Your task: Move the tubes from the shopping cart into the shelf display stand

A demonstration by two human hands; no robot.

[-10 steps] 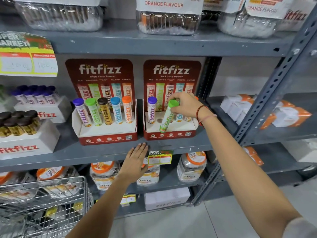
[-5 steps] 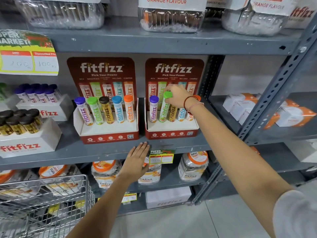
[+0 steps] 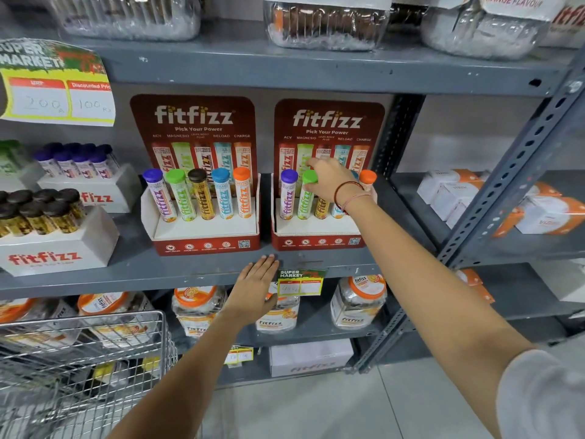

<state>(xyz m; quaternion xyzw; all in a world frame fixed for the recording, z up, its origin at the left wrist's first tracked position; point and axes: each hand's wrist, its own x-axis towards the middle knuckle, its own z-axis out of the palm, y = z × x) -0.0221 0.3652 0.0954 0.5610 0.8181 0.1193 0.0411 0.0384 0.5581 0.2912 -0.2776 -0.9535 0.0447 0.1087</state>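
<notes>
From the head camera, the right hand [image 3: 329, 180] reaches to the right-hand display stand [image 3: 319, 239], which sits on the grey middle shelf [image 3: 190, 267] near its front edge. The hand's fingers [image 3: 311, 187] are closed around the cap of the green-capped tube [image 3: 305, 202], which stands upright in the stand's second slot from the left, touching the hand. Just beside it on the left stands the purple-capped tube [image 3: 288, 198]. To the right of the green one, a yellow tube [image 3: 321, 207] and a blue tube [image 3: 337, 210] show only their lower parts below the wrist, and an orange-capped tube [image 3: 367, 179] peeks out behind the wrist.

The left-hand display stand [image 3: 205, 239] stands just beside the right one and carries five upright tubes with purple, green, brown, blue and orange caps.

The left hand [image 3: 256, 286] lies flat against the front edge of the middle shelf, fingers straight and close together, holding nothing, beside a small price tag [image 3: 300, 282].

The wire shopping cart [image 3: 79, 359] is at the lower left, below the shelf's front edge; what it holds cannot be made out.
</notes>
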